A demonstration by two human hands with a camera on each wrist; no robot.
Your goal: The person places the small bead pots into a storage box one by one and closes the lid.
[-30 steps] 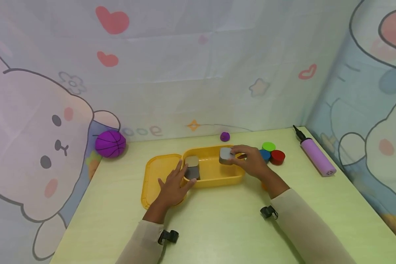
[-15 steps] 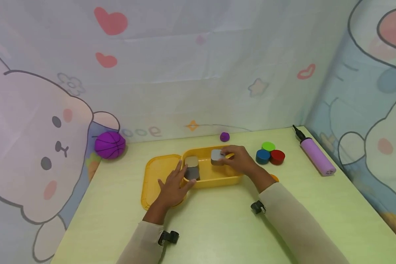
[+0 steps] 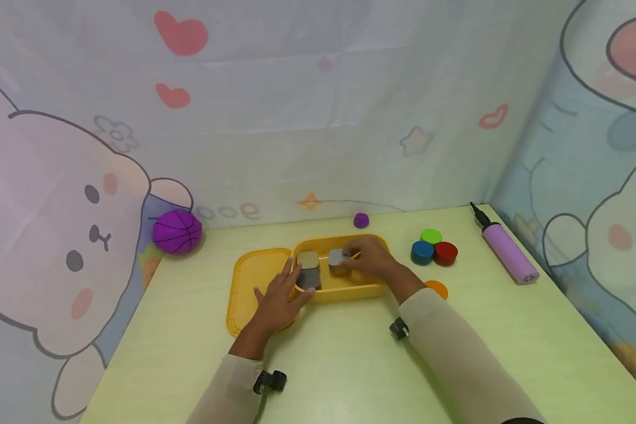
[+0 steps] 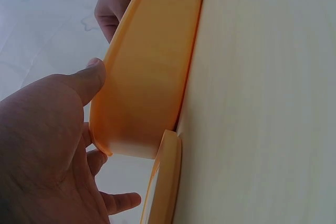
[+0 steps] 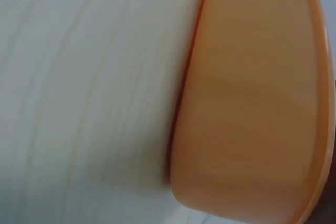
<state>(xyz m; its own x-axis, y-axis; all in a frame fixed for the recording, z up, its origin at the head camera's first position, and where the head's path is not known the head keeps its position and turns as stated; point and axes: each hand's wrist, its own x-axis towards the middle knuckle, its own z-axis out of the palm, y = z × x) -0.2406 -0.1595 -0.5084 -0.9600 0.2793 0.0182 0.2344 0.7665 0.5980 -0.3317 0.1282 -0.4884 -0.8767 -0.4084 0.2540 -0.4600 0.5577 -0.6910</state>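
Note:
A yellow plastic box (image 3: 357, 291) stands on the table. Inside its left end lie a tan block (image 3: 308, 259) and a dark grey block (image 3: 310, 278). My right hand (image 3: 370, 258) reaches into the box and pinches a light grey rounded block (image 3: 337, 261) between thumb and fingers, just right of those two. My left hand (image 3: 277, 302) touches the box's left end with spread, fairly straight fingers; in the left wrist view its thumb (image 4: 93, 77) lies on the rim. The right wrist view shows mostly the box's outer wall (image 5: 252, 98), with the right hand largely hidden.
A yellow lid (image 3: 245, 288) lies left of the box, partly under the left hand. Blue (image 3: 421, 252), red (image 3: 446, 253), green (image 3: 431, 237) and orange (image 3: 437, 289) round pieces sit to the right. A purple ball (image 3: 177, 232), small purple object (image 3: 361, 220) and pink pump (image 3: 511, 252) stand farther out.
My right hand has carried the light grey block leftward and lower inside the box, toward the other two blocks. The left hand has stayed at the box's left end.

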